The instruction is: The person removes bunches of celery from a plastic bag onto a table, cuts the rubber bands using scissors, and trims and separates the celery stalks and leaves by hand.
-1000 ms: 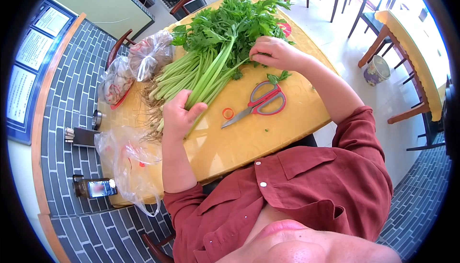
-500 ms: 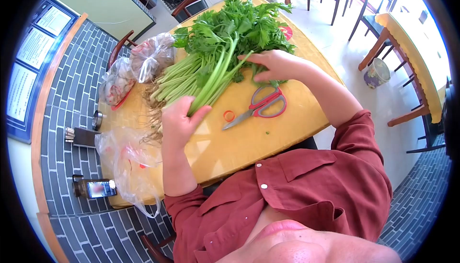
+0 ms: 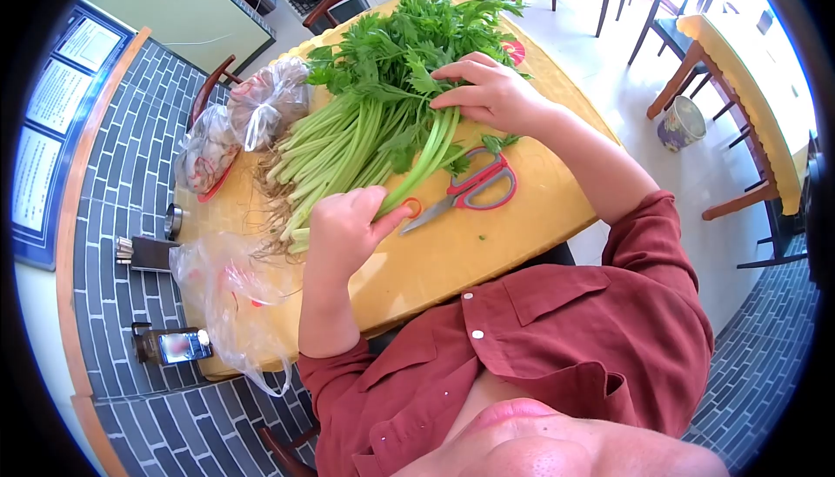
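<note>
A large bunch of celery [image 3: 348, 133] lies across the table, its roots toward the left and its leafy tops at the back. My left hand [image 3: 348, 225] is closed round the lower ends of a few celery stalks [image 3: 424, 164]. Over the upper part of those stalks, my right hand [image 3: 496, 97] has its fingers curled at the leaves; some fingertips are hidden there. A pair of scissors [image 3: 480, 188] with red and grey handles lies right of the stalks, blades pointing toward my left hand. Beside the blade tip, an orange-red ring [image 3: 411, 208] sits near my left thumb.
Clear plastic bags [image 3: 270, 103] with contents stand at the table's left side. An emptied-looking clear bag [image 3: 230, 290] lies nearer me, beside a phone [image 3: 183, 346]. The yellow table [image 3: 539, 207] has chairs around it, and a patterned bin [image 3: 681, 125] stands on the floor at right.
My left hand has moved slightly right and nearer me with the stalks. My right hand has shifted up onto their leafy part, and the stalks now bend more.
</note>
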The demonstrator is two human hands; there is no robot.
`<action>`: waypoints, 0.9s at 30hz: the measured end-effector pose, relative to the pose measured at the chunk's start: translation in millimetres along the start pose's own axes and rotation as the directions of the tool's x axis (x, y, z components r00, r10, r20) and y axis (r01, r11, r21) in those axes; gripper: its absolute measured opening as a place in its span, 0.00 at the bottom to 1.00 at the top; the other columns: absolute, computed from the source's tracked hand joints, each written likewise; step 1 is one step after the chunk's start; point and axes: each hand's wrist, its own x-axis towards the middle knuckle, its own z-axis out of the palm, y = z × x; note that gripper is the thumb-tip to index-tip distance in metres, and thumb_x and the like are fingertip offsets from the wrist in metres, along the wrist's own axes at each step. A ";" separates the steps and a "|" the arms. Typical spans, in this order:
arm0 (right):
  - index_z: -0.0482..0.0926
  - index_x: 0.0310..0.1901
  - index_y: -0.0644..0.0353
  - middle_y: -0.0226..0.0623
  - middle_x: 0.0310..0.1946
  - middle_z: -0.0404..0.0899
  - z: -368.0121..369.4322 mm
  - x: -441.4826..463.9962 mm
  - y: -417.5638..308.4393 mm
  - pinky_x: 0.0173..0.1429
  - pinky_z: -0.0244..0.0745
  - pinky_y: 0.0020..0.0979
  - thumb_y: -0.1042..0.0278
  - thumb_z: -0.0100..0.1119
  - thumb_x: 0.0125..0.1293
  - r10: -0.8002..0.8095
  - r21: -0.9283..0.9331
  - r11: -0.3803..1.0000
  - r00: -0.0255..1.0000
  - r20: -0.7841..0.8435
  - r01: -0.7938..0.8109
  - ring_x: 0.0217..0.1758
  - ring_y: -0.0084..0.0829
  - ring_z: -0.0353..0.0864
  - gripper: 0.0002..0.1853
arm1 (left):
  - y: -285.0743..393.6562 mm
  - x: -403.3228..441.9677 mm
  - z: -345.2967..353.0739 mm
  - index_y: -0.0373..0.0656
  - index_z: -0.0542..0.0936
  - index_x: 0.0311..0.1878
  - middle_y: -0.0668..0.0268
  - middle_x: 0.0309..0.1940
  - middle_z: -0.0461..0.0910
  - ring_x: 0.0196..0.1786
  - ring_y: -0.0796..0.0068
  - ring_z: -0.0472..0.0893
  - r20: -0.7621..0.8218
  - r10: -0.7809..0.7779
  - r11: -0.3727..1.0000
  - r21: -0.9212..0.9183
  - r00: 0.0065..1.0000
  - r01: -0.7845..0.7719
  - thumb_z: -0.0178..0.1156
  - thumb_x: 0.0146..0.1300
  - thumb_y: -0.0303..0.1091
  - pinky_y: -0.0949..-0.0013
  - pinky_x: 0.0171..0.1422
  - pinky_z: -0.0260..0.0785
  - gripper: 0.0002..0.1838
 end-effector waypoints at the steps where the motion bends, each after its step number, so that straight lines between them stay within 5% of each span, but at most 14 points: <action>1: 0.82 0.45 0.48 0.35 0.51 0.74 -1.5 -0.4 1.7 0.52 0.73 0.36 0.79 0.63 0.47 0.002 0.011 1.000 1.000 0.006 -0.002 0.52 0.38 0.71 0.21 | -0.2 0.2 0.3 0.43 0.73 0.29 0.62 0.16 0.70 0.18 0.60 0.71 -0.008 0.002 1.000 -0.005 1.000 -0.002 0.70 0.47 0.44 0.63 0.22 0.62 0.18; 10: 0.82 0.45 0.54 0.37 0.46 0.76 -20.3 5.4 7.9 0.57 0.70 0.40 0.74 0.65 0.50 -0.155 0.154 0.977 0.987 0.049 0.146 0.55 0.41 0.71 0.17 | -3.7 -0.6 -2.8 0.40 0.74 0.30 0.60 0.17 0.71 0.20 0.58 0.72 0.082 -0.070 0.998 -0.004 0.994 0.070 0.69 0.49 0.42 0.63 0.24 0.63 0.17; 13: 0.80 0.46 0.55 0.36 0.44 0.77 -18.6 3.6 9.2 0.56 0.70 0.39 0.71 0.66 0.51 -0.158 -0.030 0.987 0.987 0.002 0.158 0.53 0.39 0.73 0.17 | -3.5 -0.7 -3.5 0.40 0.75 0.30 0.59 0.18 0.71 0.21 0.58 0.72 0.098 -0.086 0.996 -0.002 0.991 0.086 0.69 0.49 0.42 0.63 0.25 0.64 0.17; 16: 0.79 0.44 0.56 0.34 0.43 0.78 -14.9 0.9 0.0 0.55 0.71 0.38 0.70 0.67 0.52 0.041 -0.036 0.998 0.994 -0.104 -0.045 0.50 0.38 0.76 0.16 | -3.7 -0.8 -3.5 0.40 0.75 0.31 0.59 0.18 0.72 0.21 0.58 0.73 0.097 -0.088 0.996 0.005 0.991 0.088 0.69 0.49 0.41 0.63 0.25 0.64 0.17; 25: 0.77 0.40 0.59 0.33 0.38 0.79 -16.4 1.9 -5.6 0.41 0.75 0.31 0.72 0.68 0.49 0.012 -0.140 0.989 0.964 -0.265 -0.051 0.40 0.32 0.78 0.15 | -4.4 -1.2 -2.1 0.40 0.75 0.31 0.60 0.19 0.72 0.21 0.59 0.73 0.095 -0.074 0.997 0.007 0.993 0.074 0.69 0.49 0.41 0.63 0.25 0.64 0.16; 27: 0.76 0.41 0.60 0.31 0.38 0.78 -13.4 1.7 -10.2 0.40 0.74 0.29 0.75 0.66 0.50 0.187 0.017 0.982 0.959 -0.215 -0.188 0.40 0.27 0.78 0.15 | -3.8 -0.7 -2.1 0.40 0.75 0.30 0.60 0.19 0.72 0.21 0.59 0.73 0.097 -0.074 0.997 0.007 0.993 0.073 0.69 0.49 0.41 0.63 0.25 0.64 0.16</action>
